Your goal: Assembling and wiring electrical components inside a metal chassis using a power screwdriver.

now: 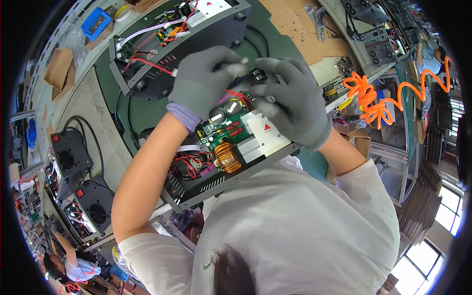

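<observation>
An open power unit (213,186) with a dark metal case lies in front of me. Inside are a green circuit board (209,140), a copper-wound coil (227,157) and a white plate (265,129) with a red triangle. Over the unit's far side my left hand (206,76), in a grey glove, has its fingers curled together. A small pale spot shows at its fingertips, too blurred to name. My right hand (297,101), also gloved, hovers beside the plate with bent fingers apart. Between the hands, red and purple wires (238,94) rise from the board.
A second open unit (189,44) stands tilted just beyond. Finished-looking black units (71,155) with cables sit to the left. A blue bin (96,23) of small parts is far left. An orange coiled hose (366,96) hangs at right. Other people work at both sides.
</observation>
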Motion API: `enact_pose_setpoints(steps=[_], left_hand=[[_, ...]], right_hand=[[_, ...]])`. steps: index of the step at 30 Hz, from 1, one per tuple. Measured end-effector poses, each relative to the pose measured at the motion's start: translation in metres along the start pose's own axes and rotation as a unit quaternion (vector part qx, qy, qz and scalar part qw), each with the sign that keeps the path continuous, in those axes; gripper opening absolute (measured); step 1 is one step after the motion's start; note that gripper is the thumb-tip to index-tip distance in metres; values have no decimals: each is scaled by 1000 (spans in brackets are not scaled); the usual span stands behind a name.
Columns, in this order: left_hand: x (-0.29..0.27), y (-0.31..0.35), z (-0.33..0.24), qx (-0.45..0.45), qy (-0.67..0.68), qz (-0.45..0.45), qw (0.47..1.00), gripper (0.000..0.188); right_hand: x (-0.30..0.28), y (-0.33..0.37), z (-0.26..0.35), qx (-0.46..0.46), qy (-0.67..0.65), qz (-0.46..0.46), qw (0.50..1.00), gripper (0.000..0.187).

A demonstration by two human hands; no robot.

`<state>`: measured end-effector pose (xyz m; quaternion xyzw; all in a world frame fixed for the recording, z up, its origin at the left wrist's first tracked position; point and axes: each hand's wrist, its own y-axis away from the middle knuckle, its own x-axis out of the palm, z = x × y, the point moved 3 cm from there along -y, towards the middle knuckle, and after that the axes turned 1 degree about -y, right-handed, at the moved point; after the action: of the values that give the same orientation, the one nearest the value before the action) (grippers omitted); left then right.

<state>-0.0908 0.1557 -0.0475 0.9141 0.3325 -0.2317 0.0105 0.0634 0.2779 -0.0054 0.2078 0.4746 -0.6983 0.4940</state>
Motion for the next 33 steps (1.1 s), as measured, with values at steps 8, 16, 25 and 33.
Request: enact_pose_setpoints(steps=[8, 16, 25, 33], left_hand=[[6, 9, -5, -93, -74, 85, 989, 22], [10, 7, 0, -87, -92, 76, 989, 23], [23, 8, -14, 9, -269, 31, 963, 20], [7, 5, -12, -58, -234, 116, 964, 20]], right_hand=[[4, 25, -12, 139, -111, 31, 984, 27], [4, 24, -11, 149, -120, 38, 981, 29], [5, 23, -10, 140, -113, 23, 983, 25], [6, 27, -12, 123, -90, 12, 988, 25]])
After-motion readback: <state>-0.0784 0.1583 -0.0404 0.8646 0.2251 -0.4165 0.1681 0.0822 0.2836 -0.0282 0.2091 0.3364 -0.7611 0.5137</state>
